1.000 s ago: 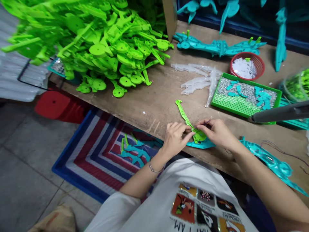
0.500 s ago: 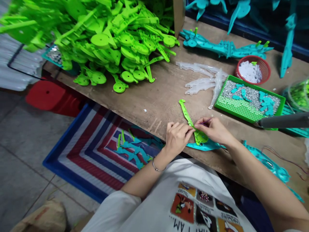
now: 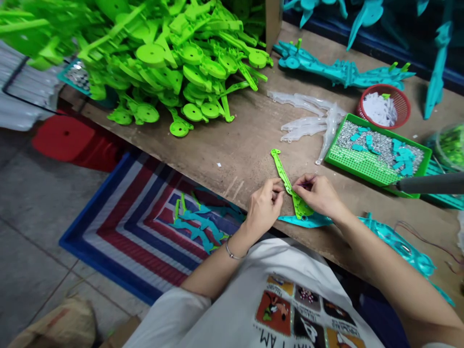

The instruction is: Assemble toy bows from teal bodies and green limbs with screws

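Observation:
A lime green plastic part [image 3: 280,170], long and narrow with a round disc at its near end, lies on the bench before me. My right hand [image 3: 319,194] is closed in a pinch over its middle, with thin dark wire [image 3: 308,183] showing at the fingertips. My left hand [image 3: 264,205] is just left of the part, its thumb and fingers curled together; whether anything small is between them cannot be made out. Beneath the disc end lies a teal plastic piece [image 3: 306,221], partly hidden by my right hand. A larger teal shell [image 3: 397,239] with wires lies right of my forearm.
Lime green parts [image 3: 152,53] are heaped at the back left. Clear plastic pieces [image 3: 306,126], a red basket [image 3: 402,108] of white bits and a green tray [image 3: 357,170] of screws stand beyond my hands. A grey rod-like tool [image 3: 431,182] juts in from the right. A blue-rimmed bin [image 3: 94,256] sits below the bench.
My left hand has drawn back left from the green part and its fingers have curled in. My right hand stays over the part with the wire. The view has shifted slightly.

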`<state>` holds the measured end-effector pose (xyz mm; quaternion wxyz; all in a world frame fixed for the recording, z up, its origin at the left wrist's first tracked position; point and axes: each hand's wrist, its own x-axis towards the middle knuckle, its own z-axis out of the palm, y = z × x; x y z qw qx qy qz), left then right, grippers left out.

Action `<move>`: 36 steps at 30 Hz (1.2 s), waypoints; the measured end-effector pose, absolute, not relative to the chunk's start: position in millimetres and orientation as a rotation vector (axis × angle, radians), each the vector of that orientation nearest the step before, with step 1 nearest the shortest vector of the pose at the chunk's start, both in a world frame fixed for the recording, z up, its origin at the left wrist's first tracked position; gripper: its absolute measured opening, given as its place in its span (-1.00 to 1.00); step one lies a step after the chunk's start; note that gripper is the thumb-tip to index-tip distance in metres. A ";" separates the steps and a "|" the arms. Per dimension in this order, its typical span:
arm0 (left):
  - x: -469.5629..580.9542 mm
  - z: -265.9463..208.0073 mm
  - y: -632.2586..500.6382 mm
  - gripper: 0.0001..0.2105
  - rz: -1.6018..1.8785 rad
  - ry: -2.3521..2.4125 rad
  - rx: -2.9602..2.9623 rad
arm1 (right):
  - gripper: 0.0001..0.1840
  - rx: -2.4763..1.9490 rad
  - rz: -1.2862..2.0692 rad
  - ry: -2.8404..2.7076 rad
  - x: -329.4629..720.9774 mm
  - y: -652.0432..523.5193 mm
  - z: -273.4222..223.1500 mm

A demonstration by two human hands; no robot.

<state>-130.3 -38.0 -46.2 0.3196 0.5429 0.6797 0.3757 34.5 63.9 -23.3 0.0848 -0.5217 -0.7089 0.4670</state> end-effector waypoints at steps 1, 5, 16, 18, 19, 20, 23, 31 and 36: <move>-129.9 -47.4 -37.5 -0.71 1.013 1.767 1.374 | -0.81 -1.568 1.376 -2.109 34.2 63.4 -23.1; -128.3 -53.7 -36.0 -0.63 1.122 1.641 1.109 | -0.84 -1.568 1.488 -1.995 32.7 62.7 -20.8; -125.2 -56.8 -34.5 -0.56 1.205 1.451 0.782 | -0.84 -1.635 1.463 -1.967 26.2 62.3 -22.2; -123.7 -54.9 -33.8 -0.53 1.219 1.402 0.701 | -0.84 -1.611 1.488 -1.933 26.3 62.5 -21.8; -122.4 -53.7 -33.1 -0.51 1.229 1.368 0.650 | -0.84 -1.599 1.511 -1.908 26.7 62.6 -21.1; -120.9 -52.5 -32.3 -0.49 1.239 1.326 0.597 | -0.84 -1.587 1.535 -1.883 27.4 62.6 -20.0; -115.4 -50.5 -28.8 -0.45 1.270 1.198 0.472 | -0.82 -1.547 1.586 -1.840 29.7 61.4 -16.7; -106.0 -53.9 -22.5 -0.46 1.318 1.223 0.427 | -0.83 -1.527 1.582 -1.812 34.0 57.4 -21.7; -100.3 -53.6 -22.8 -0.52 1.339 1.281 0.480 | -0.77 -1.486 1.636 -1.817 41.4 54.8 -23.5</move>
